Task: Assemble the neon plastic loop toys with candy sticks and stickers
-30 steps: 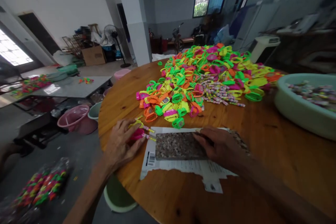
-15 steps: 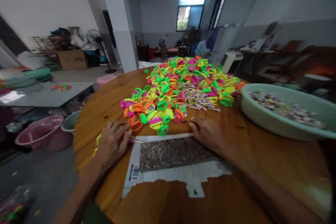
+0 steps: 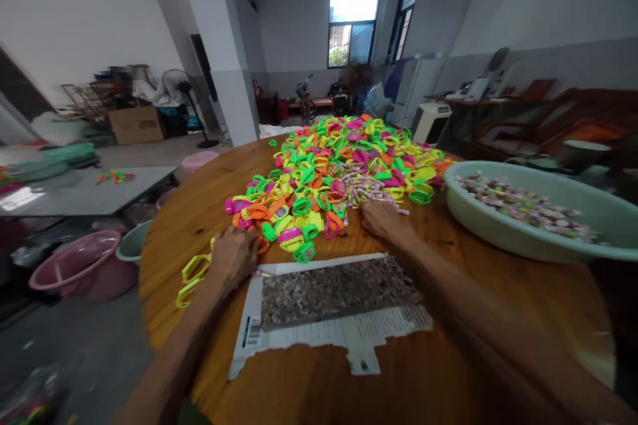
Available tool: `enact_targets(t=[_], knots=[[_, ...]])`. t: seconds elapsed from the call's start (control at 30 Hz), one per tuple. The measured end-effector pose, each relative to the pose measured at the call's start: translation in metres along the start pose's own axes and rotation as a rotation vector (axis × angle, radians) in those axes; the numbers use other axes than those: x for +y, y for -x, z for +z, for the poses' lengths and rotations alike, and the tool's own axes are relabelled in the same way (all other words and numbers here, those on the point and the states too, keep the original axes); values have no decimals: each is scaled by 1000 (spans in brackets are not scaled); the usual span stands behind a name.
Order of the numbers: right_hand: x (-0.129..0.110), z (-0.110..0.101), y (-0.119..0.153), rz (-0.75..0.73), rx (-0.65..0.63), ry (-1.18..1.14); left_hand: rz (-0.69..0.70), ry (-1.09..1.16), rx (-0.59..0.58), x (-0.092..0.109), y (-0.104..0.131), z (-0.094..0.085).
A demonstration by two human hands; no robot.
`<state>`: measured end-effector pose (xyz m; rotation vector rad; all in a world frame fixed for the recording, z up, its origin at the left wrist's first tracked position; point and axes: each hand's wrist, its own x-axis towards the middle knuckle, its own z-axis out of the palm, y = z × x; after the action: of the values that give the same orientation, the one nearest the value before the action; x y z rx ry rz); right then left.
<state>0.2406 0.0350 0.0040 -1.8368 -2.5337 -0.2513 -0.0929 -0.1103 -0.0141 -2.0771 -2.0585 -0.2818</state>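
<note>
My left hand (image 3: 235,254) is at the near left edge of a heap of neon toy watches (image 3: 299,206), beside an orange one; its fingers curl down and what they hold, if anything, is hidden. My right hand (image 3: 381,218) reaches to the near edge of a pile of small wrapped sticks (image 3: 366,186), its fingertips bent against them. Between my forearms a speckled stone slab (image 3: 339,291) lies on a torn white paper sheet (image 3: 314,335). A thin stick (image 3: 263,273) shows by the slab's upper left corner.
Yellow watch bands (image 3: 195,268) lie left of my left hand on the round wooden table (image 3: 174,212). A pale green basin (image 3: 518,236) of wrapped sticks stands at the right. Pink basins (image 3: 94,262) and a grey table (image 3: 139,187) are at the left.
My right hand has moved forward from the slab's far edge to the stick pile. My left hand has shifted up and right, uncovering the yellow bands. The view has tilted slightly.
</note>
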Motion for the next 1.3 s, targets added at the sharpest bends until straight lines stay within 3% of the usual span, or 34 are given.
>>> enact_targets(t=[0.2,0.43,0.63,0.8,0.93,1.1,1.3], knots=[[18,0,-3,-45,-40,-46,34,138,200,4,11,-9],[25,-3,30,-30,-32,-136,254,530,120,48,16,-12],[6,-9,44,-51,82,-237,359,524,-1,81,9,-11],[-32,-20,95,-288,168,-525,390,503,-20,92,7,-6],[-54,-12,129,-454,209,-654,377,494,-9,97,10,-4],[-57,1,134,-521,267,-652,371,515,26,99,13,-2],[-61,2,135,-510,268,-621,372,539,45,99,14,3]])
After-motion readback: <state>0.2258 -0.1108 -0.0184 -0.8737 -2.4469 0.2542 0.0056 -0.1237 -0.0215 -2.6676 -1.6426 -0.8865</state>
